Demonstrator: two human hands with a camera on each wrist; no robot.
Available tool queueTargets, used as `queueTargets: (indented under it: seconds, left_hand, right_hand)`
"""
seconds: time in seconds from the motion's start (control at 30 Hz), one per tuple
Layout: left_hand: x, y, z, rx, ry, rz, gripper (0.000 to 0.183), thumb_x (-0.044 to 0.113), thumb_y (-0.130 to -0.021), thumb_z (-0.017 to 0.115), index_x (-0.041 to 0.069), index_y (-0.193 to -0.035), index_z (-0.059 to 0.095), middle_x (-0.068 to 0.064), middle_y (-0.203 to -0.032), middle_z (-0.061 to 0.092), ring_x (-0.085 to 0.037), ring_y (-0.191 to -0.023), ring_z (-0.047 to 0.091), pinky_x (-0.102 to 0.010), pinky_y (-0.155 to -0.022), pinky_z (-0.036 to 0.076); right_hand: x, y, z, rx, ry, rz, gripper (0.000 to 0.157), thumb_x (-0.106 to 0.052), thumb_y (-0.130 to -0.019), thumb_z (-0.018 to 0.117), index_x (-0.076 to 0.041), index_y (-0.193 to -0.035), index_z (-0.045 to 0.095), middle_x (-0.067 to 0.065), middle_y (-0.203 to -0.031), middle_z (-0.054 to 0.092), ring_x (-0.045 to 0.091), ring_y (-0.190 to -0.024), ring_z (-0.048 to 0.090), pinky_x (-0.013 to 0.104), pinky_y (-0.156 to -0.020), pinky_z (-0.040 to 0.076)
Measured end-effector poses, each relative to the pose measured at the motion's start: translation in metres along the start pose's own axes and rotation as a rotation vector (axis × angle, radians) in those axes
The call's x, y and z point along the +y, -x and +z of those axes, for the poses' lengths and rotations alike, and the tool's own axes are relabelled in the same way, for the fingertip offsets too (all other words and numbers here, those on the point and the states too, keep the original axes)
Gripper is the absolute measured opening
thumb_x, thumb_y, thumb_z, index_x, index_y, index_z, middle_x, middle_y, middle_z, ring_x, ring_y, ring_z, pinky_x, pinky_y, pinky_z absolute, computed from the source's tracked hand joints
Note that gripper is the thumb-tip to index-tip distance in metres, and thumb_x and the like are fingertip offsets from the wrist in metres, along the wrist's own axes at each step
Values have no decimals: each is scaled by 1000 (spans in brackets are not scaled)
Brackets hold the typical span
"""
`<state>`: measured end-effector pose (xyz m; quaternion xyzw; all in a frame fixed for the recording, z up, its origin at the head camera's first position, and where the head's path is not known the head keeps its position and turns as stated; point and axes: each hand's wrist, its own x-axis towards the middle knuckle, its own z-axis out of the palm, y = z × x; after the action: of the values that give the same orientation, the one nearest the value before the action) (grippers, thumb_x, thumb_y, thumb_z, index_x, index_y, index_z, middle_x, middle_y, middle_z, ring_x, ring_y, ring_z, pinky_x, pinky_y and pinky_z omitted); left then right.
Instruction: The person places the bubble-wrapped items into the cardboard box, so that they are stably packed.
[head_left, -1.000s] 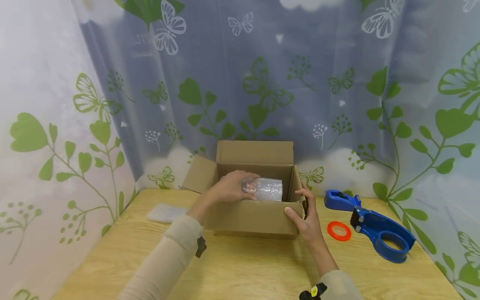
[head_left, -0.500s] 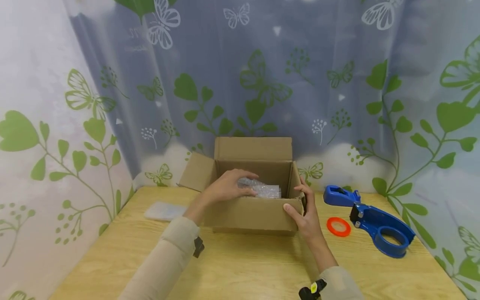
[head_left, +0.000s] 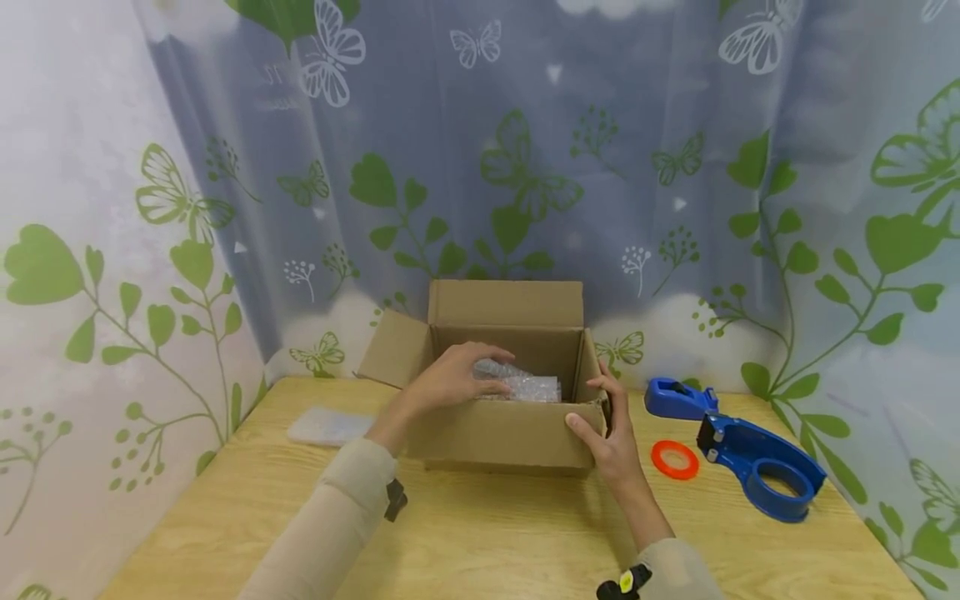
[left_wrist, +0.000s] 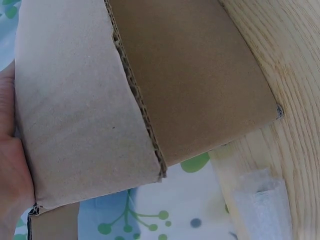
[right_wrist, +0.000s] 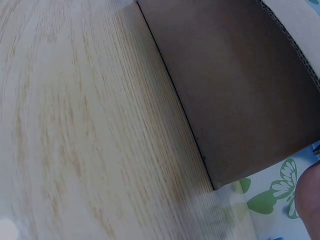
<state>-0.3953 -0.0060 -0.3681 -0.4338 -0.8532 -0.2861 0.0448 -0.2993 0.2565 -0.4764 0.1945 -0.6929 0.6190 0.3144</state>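
An opened cardboard box (head_left: 502, 433) stands on the table, its front flap folded down over the front wall. Inside lies a bubble-wrapped bundle (head_left: 536, 388), low behind the front edge; its contents are hidden. My left hand (head_left: 450, 377) reaches over the box's left front, thumb and fingers spread apart above the bundle's left end. With my right hand (head_left: 611, 437) I grip the box's front right corner, thumb on the front and fingers along the side. In the right wrist view only part of the right hand (right_wrist: 309, 200) shows, beside the box (right_wrist: 235, 100).
Flat bubble wrap (head_left: 327, 426) lies left of the box. On the right are a small blue tape dispenser (head_left: 678, 398), an orange-red tape roll (head_left: 675, 460) and a larger blue tape gun (head_left: 765, 471). A patterned curtain (head_left: 480, 167) hangs behind the table (head_left: 487, 542).
The bubble-wrapped bundle has sunk lower into the box and tilted, and my left hand's fingers have come away from around it. My right hand stays on the corner.
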Motion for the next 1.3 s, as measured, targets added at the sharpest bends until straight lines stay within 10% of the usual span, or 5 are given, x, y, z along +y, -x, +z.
queueTargets:
  seconds: [0.27,0.77,1.3]
  left_hand:
    - [3,8,-18,94,91,-29,47,30,-95,78,13,-137,67,-3,-136,69,-25,-132,59,-50,-113,45]
    - [-17,63,-120,225,61,-115,45,29,-98,74,19,-141,65,-6,-139,67,-29,-134,56,-50,-114,44]
    - [-87,126,-130,253,20,-294,42,28,-105,65,6,-140,63,-19,-137,66,-38,-122,63,-53,-103,52]
  right_hand:
    - [-1,1,3,-8,13,40,49,4,-96,66,-3,-138,43,-1,-171,20,30,-160,9,74,-120,3]
    - [-3,-5,-2,11,-5,46,48,3,-95,67,-2,-137,42,-2,-171,19,30,-160,10,72,-121,4]
    - [2,-2,1,5,-10,21,49,6,-94,66,-1,-137,43,0,-171,21,30,-160,10,70,-122,3]
